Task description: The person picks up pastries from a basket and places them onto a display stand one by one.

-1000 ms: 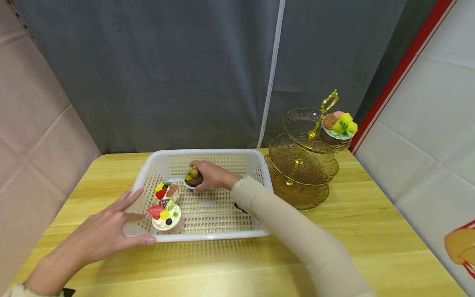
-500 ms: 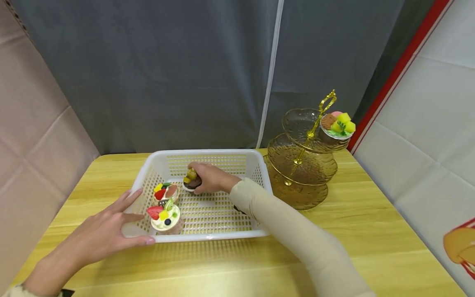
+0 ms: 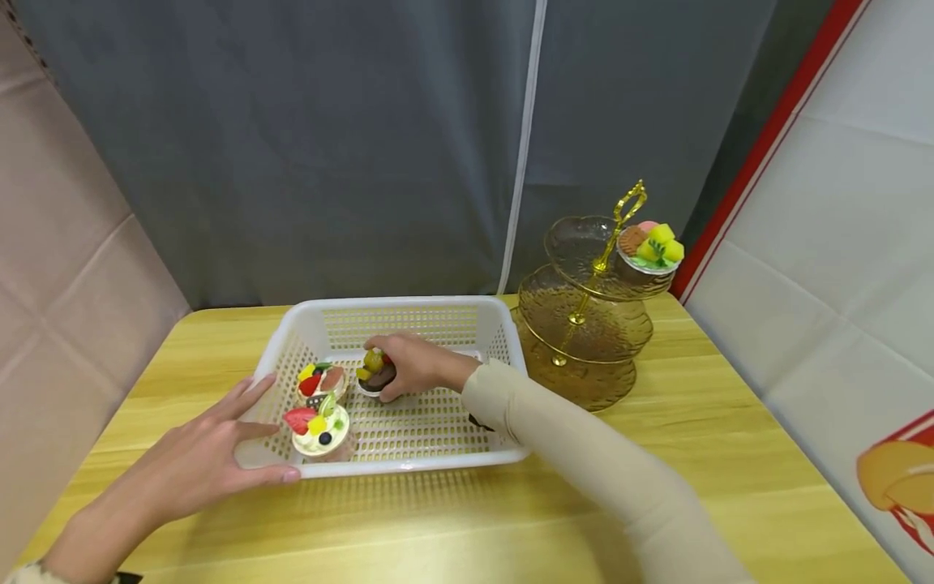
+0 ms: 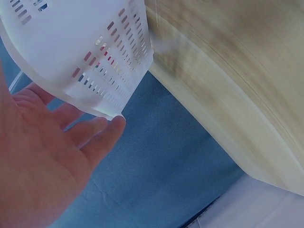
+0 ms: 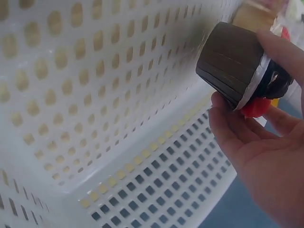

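My right hand (image 3: 416,365) pinches a chocolate cupcake (image 3: 376,380) between thumb and fingers inside the white plastic basket (image 3: 409,465). In the right wrist view the cupcake's dark pleated wrapper (image 5: 230,61) shows, tilted, with a red piece on top beside the palm. Left of it, two cream cupcakes stand in the basket: a nearer one (image 3: 324,434) with strawberry and blueberry toppings, and a farther fruit-topped one (image 3: 328,381). My left hand (image 3: 197,454) has its fingers spread and touches the basket's left rim; the left wrist view shows its fingertips at the rim (image 4: 102,111).
A gold three-tier stand (image 3: 584,320) with amber glass plates rises right of the basket. On its top plate sits a cupcake (image 3: 652,248) with yellow fruit and a biscuit. Grey curtain (image 3: 328,162) hangs behind the wooden table (image 3: 452,535), with pale panels on both sides.
My right hand and the chocolate cupcake have moved slightly nearer, still within the basket. My left hand keeps its place at the rim. The head view has turned slightly right.
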Tool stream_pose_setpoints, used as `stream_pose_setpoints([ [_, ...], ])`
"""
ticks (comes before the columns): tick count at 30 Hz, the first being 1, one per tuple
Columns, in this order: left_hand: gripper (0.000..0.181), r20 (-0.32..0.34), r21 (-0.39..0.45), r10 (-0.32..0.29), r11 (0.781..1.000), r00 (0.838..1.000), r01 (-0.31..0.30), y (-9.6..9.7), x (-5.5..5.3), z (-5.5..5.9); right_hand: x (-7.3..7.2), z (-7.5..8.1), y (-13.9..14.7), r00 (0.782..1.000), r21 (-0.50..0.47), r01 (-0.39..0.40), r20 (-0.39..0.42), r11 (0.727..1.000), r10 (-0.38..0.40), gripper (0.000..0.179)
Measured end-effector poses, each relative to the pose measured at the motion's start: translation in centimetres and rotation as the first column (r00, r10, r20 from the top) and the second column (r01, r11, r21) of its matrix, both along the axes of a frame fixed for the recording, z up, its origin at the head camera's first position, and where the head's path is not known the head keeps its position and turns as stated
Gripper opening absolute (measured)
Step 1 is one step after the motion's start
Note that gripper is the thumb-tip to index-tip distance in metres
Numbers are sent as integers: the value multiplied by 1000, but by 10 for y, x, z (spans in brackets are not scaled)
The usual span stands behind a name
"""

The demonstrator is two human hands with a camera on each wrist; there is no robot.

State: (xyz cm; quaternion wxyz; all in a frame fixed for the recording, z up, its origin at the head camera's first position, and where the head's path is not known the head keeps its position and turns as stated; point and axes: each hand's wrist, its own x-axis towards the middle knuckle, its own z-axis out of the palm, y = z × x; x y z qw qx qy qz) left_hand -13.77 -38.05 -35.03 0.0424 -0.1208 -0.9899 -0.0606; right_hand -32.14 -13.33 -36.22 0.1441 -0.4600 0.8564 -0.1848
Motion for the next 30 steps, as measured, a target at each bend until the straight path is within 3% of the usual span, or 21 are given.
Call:
stream_pose_setpoints([
  [15,74,7,8,6,1000,1000,-6,-2,1,-3,27,19,19,988,-80,-149,-47,986,145,82],
  [30,73,11,-5,8,1000,1000,-8,-1,1,-1,41,53,42,985,-152,-136,-123,979,118,85],
])
